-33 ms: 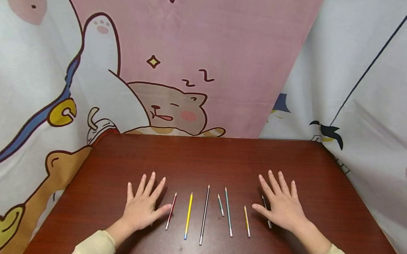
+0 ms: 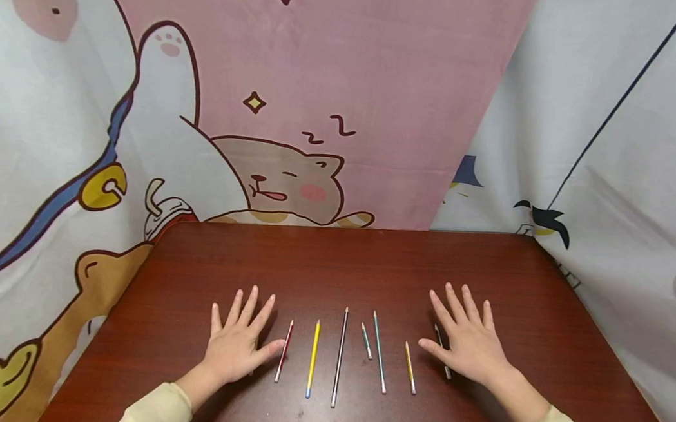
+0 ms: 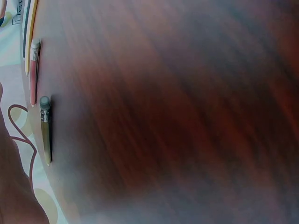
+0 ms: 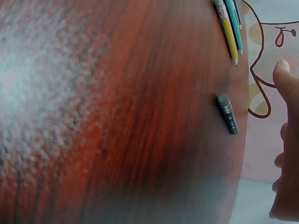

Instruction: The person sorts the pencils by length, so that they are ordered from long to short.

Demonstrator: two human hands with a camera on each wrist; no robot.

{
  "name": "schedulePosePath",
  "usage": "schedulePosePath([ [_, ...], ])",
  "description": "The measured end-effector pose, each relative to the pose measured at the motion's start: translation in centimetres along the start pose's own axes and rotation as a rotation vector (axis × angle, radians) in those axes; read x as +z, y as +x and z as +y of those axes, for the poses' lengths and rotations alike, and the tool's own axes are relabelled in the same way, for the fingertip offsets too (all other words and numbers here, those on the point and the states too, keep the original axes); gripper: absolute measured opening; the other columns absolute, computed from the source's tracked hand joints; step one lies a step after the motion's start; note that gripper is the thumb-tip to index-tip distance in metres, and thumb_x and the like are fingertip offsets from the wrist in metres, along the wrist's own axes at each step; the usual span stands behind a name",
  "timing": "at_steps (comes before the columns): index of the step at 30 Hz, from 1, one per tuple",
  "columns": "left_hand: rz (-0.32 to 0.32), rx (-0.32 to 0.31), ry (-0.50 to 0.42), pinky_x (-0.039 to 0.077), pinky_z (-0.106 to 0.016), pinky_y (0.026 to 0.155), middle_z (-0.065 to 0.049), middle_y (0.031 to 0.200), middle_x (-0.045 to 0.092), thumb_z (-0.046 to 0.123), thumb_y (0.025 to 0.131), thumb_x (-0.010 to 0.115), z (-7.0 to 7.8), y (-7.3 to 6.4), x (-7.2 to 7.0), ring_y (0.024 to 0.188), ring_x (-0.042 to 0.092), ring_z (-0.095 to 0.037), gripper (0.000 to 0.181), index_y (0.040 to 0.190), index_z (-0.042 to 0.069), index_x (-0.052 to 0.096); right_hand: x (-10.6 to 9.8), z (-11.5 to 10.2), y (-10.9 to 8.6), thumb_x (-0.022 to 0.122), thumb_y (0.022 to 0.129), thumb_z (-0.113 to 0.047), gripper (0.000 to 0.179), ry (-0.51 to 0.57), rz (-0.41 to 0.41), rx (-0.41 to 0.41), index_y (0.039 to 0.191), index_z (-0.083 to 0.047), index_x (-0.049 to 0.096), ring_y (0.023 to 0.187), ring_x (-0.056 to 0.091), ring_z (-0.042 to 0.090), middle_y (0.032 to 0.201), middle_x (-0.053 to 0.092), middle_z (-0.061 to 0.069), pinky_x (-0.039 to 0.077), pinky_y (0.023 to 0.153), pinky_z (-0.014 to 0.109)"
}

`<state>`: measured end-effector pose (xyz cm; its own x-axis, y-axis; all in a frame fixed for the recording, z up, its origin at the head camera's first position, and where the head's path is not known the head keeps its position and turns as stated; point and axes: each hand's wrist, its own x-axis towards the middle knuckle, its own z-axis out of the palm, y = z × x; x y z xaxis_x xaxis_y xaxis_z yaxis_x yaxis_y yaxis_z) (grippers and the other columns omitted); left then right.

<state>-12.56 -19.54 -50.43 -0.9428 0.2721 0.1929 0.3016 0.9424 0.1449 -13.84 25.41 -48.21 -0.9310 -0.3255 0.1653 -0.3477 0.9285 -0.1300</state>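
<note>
Left hand (image 2: 233, 346) spread wide, fingers apart, holding nothing; right hand (image 2: 472, 345) likewise wide and holding nothing; both palm-down over the brown counter (image 2: 311, 261), well apart, row of pencils mostly between them; cannot tell whether the palms touch the wood.

Pencils, left to right in the head view: red pencil (image 2: 285, 351) right by the left thumb tip, contact unclear; yellow pencil (image 2: 313, 359) with blue near end; long dark pencil (image 2: 339, 358), its near end closest to the viewer; short teal pencil (image 2: 367, 340); long teal pencil (image 2: 380, 352) just right of it; short yellow pencil (image 2: 410, 368); black pencil (image 2: 447, 372) partly hidden under the right thumb; all lie flat, roughly parallel, points to the far side, none touching another.

One more, a short olive pencil (image 3: 46, 133), shows in the left wrist view beside the red one; the left hand covers most of it in the head view.

Pale yellow sleeves (image 2: 157, 410) at the near left and near right; cartoon-printed cloth (image 2: 381, 78) behind the far edge, pink in the middle, white to the sides.
</note>
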Motion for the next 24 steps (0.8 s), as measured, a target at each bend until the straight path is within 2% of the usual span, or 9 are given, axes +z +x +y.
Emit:
schedulePosePath([
  [7, -0.006, -0.004, -0.009, 0.005, -0.074, 0.105, -0.016, 0.160, 0.024, 0.075, 0.085, 0.050, 0.1, -0.2, -0.1, 0.146, 0.018, -0.043, 0.088, 0.155, 0.024, 0.036, 0.0, -0.1, -0.1, 0.065, 0.085, -0.061, 0.092, 0.022, 0.006, -0.001, 0.155, -0.011, 0.032, 0.147, 0.009, 0.043, 0.160, 0.020, 0.021, 0.007, 0.107, 0.072],
  [15, -0.005, 0.014, -0.032, 0.005, -0.073, 0.106, -0.016, 0.160, 0.026, 0.075, 0.085, 0.051, 0.8, 0.0, -0.6, 0.146, 0.019, -0.042, 0.088, 0.155, 0.023, 0.036, 0.2, -0.1, -0.4, 0.065, 0.086, -0.061, 0.093, 0.046, 0.024, -0.014, 0.155, -0.010, 0.032, 0.148, 0.010, 0.041, 0.160, 0.022, 0.020, 0.002, 0.110, 0.068],
  [19, 0.008, 0.026, -0.037, 0.006, -0.073, 0.107, -0.017, 0.159, 0.028, 0.075, 0.085, 0.051, 1.1, 0.0, -0.8, 0.146, 0.021, -0.041, 0.089, 0.154, 0.022, 0.037, 0.4, -0.1, -0.5, 0.065, 0.084, -0.063, 0.093, 0.037, 0.054, -0.032, 0.154, -0.010, 0.034, 0.146, 0.015, 0.042, 0.159, 0.026, 0.020, 0.006, 0.110, 0.067],
  [24, 0.019, 0.039, -0.063, 0.008, -0.071, 0.107, -0.016, 0.157, 0.032, 0.076, 0.083, 0.053, 1.8, 0.0, -0.8, 0.145, 0.024, -0.039, 0.092, 0.154, 0.019, 0.038, 0.7, -0.2, -0.5, 0.068, 0.083, -0.062, 0.093, 0.056, 0.086, -0.058, 0.153, -0.010, 0.037, 0.144, 0.023, 0.043, 0.156, 0.032, 0.020, 0.016, 0.108, 0.067],
])
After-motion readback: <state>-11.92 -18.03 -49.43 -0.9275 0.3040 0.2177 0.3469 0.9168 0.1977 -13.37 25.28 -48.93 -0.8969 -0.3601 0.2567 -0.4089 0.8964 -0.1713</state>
